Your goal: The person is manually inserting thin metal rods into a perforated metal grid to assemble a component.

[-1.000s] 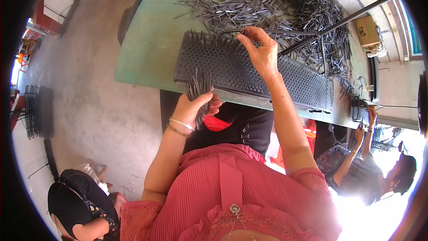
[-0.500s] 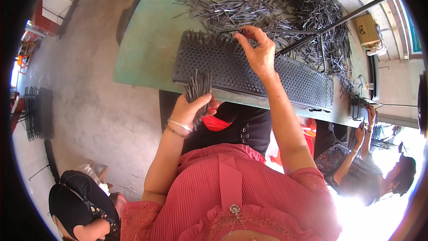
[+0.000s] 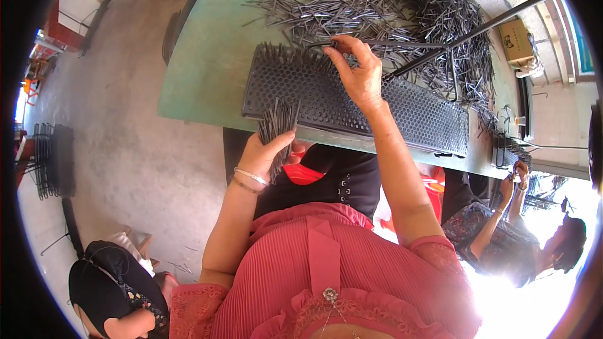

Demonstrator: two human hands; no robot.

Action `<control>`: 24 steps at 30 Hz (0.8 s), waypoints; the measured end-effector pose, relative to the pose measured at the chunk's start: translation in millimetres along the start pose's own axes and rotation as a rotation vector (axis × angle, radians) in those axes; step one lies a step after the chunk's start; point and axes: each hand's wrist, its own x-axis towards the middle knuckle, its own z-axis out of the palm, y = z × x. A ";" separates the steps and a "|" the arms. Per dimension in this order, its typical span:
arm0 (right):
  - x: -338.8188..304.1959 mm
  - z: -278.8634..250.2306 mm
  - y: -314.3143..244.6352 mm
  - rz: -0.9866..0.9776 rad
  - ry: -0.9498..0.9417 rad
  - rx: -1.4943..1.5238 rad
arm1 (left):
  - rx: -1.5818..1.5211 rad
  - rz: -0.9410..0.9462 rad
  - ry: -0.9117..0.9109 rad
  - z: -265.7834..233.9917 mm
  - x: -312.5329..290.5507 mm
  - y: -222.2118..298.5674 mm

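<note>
A long dark perforated board (image 3: 414, 110) lies along the near edge of the green table (image 3: 201, 81). Thin dark rods (image 3: 286, 55) stand upright in holes along its far left edge. My left hand (image 3: 269, 154) is closed round a bundle of the same rods (image 3: 278, 119), just in front of the board's left end. Over the board's far edge, beside the standing rods, my right hand (image 3: 361, 75) has thumb and forefinger pinched together. Whatever sits between those fingertips is too small to make out.
A large loose pile of rods (image 3: 440, 19) covers the far part of the table. A dark metal bar frame (image 3: 490, 25) slants over the board's right side. At right, a co-worker (image 3: 502, 245) handles a similar board; another person (image 3: 113, 282) is at lower left. A cardboard box (image 3: 518, 44) stands far right.
My right hand has shifted slightly left along the row of standing rods. The left hand and its bundle have barely moved. The co-worker's hands at right have lowered a little.
</note>
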 end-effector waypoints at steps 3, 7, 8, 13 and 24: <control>-1.0 0.8 -2.2 -0.002 0.031 0.008 | 0.006 0.015 -0.011 -1.7 0.2 -0.7; -1.5 -1.9 -1.3 -0.029 0.044 0.001 | -0.001 0.022 -0.036 -3.5 1.3 -2.2; -1.9 -1.8 0.2 -0.022 0.041 0.014 | 0.002 0.022 -0.051 -3.5 1.5 -2.2; -1.1 -1.1 -2.4 -0.003 0.011 0.016 | -0.011 0.020 -0.050 -3.8 2.4 -3.2; 0.4 1.4 -5.3 -0.076 0.016 -0.021 | -0.039 0.019 0.004 -3.2 2.5 -2.0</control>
